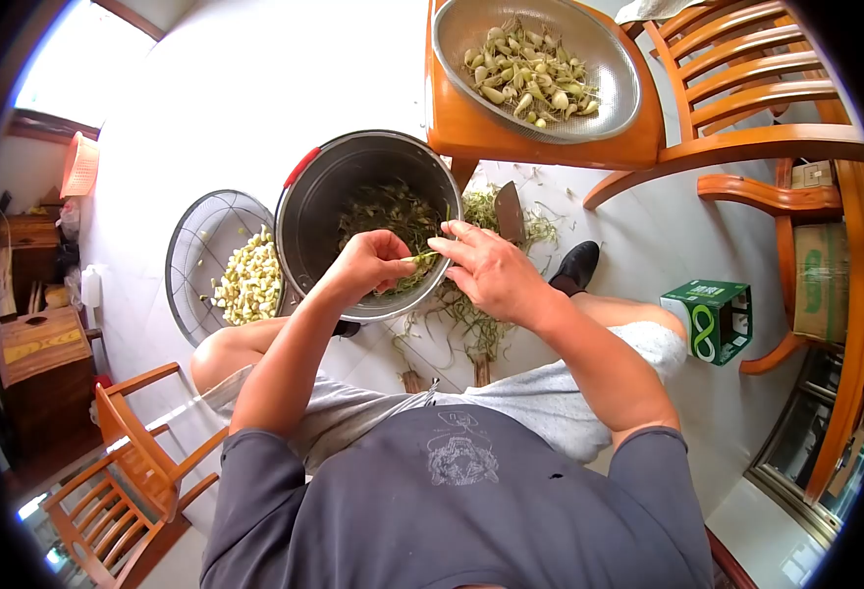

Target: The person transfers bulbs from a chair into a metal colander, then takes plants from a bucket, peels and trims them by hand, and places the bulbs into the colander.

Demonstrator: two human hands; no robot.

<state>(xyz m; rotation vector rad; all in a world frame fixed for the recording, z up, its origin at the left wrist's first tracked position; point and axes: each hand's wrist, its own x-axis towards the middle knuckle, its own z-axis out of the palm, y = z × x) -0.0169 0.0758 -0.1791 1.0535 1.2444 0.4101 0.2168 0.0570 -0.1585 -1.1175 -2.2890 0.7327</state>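
Note:
Above the near rim of a deep dark metal pot (pixel 304 211), my left hand (pixel 371 263) pinches a thin green-and-pale bulb stalk (pixel 422 257) between thumb and fingertips. My right hand (pixel 491 267) meets it from the other side, its thumb and index finger closing at the stalk's far end while the other fingers stretch forward. Green and brown trimmings (pixel 393 208) lie inside the pot. To the left, a round mesh basket (pixel 189 257) holds a heap of small trimmed pale bulbs (pixel 251 279). A metal colander (pixel 614 83) with untrimmed bulbs (pixel 533 74) stands at the upper right.
The colander rests on a wooden chair (pixel 452 123). A cleaver-like blade (pixel 510 212) stands among cut leaves (pixel 476 314) on the floor, near my dark shoe (pixel 577 265). A green box (pixel 709 319) sits to the right, another wooden chair (pixel 133 471) at the lower left.

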